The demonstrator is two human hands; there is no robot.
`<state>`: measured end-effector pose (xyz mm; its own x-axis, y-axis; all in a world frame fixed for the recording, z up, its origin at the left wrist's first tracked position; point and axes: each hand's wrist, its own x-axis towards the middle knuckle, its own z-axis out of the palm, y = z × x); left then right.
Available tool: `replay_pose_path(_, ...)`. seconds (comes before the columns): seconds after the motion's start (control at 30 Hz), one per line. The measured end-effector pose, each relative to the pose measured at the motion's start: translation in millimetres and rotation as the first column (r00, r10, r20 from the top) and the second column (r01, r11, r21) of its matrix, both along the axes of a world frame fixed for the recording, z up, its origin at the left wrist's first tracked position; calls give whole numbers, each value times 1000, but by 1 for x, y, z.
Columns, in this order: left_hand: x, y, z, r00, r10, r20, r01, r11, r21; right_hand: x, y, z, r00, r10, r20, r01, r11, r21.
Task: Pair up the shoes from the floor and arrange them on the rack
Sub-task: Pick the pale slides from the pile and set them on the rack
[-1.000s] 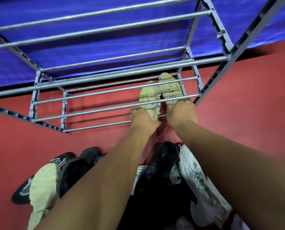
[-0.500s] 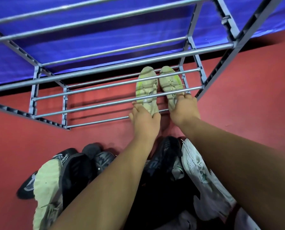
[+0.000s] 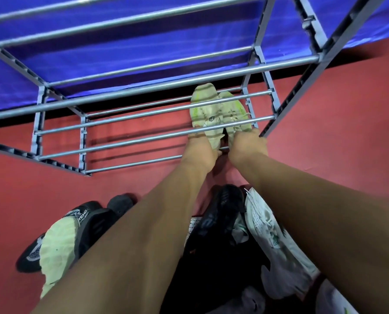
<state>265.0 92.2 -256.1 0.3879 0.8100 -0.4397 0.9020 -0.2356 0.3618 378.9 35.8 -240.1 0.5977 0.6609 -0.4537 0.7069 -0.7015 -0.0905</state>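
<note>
Two pale cream sneakers with neon-green trim lie side by side on the lowest shelf of the grey metal rack [image 3: 130,141], at its right end, toes pointing away. My left hand [image 3: 200,152] grips the heel of the left sneaker [image 3: 202,109]. My right hand [image 3: 248,146] grips the heel of the right sneaker [image 3: 234,112]. Shelf bars cross in front of both shoes.
Loose shoes lie in a pile on the red floor [image 3: 336,123] under my arms: a black shoe with a pale green sole [image 3: 60,245], a black sneaker [image 3: 223,209], a white sneaker [image 3: 270,234]. A blue sheet [image 3: 121,57] hangs behind the rack. The lowest shelf's left part holds nothing.
Both hands pushed the cream pair farther back onto the lowest shelf, and the two shoes now sit closer together near the right post.
</note>
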Motion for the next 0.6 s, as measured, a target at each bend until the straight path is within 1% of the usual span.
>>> replay_pose_path(0.1,-6,1,-9,1000,11,26,-12,1000,10,3,-6,-1,998,48,44,-51,995,84)
replay_pose_path(0.17,-9,0,-9,998,26,53,-26,1000,2,1,-13,1,1000,20,23,-23,985,171)
replay_pose_path(0.3,-13,-5,-11,997,22,71,-25,999,45,-3,-24,9,992,-94,-82,117,934,336)
replay_pose_path(0.4,-13,-10,-9,997,7,74,-11,998,54,-8,-27,13,963,-170,-210,253,841,478)
replay_pose_path(0.43,-14,-11,-8,996,15,86,-20,998,57,-11,-28,15,957,-175,-232,273,817,507)
replay_pose_path(0.6,-21,-13,-9,988,82,134,-92,994,66,-17,-29,11,985,-118,-125,170,783,598)
